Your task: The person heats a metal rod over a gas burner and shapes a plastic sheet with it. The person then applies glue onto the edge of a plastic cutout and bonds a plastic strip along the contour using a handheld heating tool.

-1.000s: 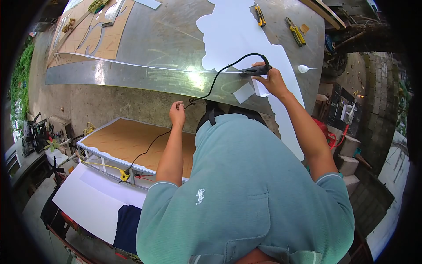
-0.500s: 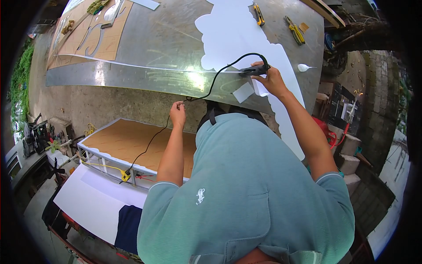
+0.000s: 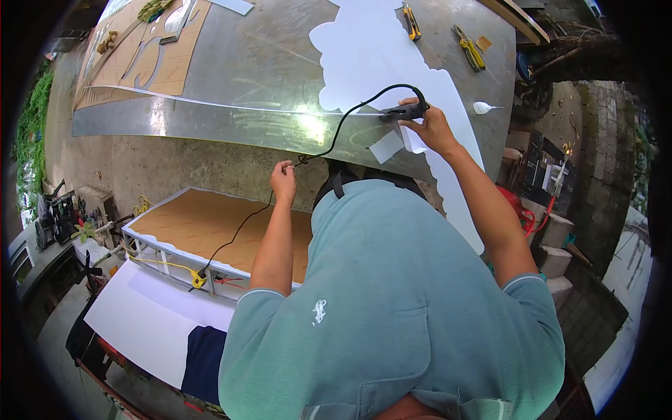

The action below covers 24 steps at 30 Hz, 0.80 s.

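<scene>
My right hand (image 3: 435, 131) is closed around a black corded hand tool (image 3: 404, 112), its exact kind unclear, above the scalloped white sheet (image 3: 378, 52). At the tool's tip ends a long thin strip (image 3: 231, 108) that runs left across the metal table (image 3: 259, 56). A small white bent piece (image 3: 414, 142) is just below the tool, beside a pale rectangular scrap (image 3: 387, 147). From the tool the black power cord (image 3: 337, 133) loops down to my left hand (image 3: 283, 182), whose fingers pinch it off the table's near edge. The cord continues down to a yellow socket (image 3: 199, 278).
A yellow utility knife (image 3: 411, 22), yellow-handled pliers (image 3: 469, 49) and a white nozzle bottle (image 3: 483, 108) lie at the table's far right. Cut brown board (image 3: 189, 49) is at the far left. A brown-topped metal frame (image 3: 210, 224) stands behind my left arm.
The cord near my left hand has shifted slightly, its small kink moving a little. Both hands and the tool stay almost where they were.
</scene>
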### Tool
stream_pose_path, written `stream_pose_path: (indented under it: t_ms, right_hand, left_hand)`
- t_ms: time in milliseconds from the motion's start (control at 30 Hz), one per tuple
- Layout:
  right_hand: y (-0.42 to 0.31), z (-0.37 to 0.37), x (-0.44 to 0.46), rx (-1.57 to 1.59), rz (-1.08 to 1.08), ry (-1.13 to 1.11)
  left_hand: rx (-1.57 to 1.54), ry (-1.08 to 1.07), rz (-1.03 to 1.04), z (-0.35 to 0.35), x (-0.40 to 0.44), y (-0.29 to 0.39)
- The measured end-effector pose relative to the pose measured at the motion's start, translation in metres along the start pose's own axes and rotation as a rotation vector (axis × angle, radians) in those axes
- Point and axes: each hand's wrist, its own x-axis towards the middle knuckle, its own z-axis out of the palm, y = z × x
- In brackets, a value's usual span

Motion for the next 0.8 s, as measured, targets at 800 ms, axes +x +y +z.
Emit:
stream_pose_path:
  t_ms: [800]
  right_hand:
    - [0.005, 0.002, 0.000, -0.005, -0.028, 0.010]
  left_hand:
    - [0.060, -0.020, 0.008, -0.005, 0.004, 0.005]
